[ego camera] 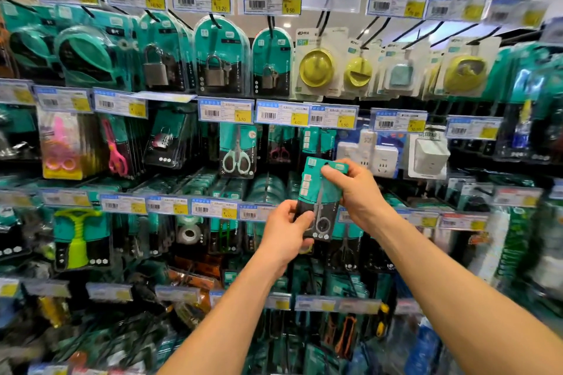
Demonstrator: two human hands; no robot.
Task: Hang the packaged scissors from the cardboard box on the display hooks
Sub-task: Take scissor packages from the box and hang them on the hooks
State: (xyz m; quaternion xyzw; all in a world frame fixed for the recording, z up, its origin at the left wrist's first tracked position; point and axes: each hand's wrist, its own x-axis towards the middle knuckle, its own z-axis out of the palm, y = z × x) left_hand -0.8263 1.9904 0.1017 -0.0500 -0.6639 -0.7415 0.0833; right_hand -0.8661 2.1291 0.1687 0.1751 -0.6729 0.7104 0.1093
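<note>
I hold one packaged pair of scissors (320,201), a teal and black card with grey-handled scissors, upright in front of the display wall. My left hand (286,231) pinches its lower left edge. My right hand (356,189) pinches the top of the card by its hang hole. The pack sits just below a row of hooks (316,137) carrying similar teal scissor packs (237,149). The cardboard box is out of view.
The wall is packed with hanging goods: padlocks (216,67) and yellow items (316,67) above, pink scissors (117,149) left, white plug adapters (384,158) right. Price-tag strips (280,114) stick out at each hook row.
</note>
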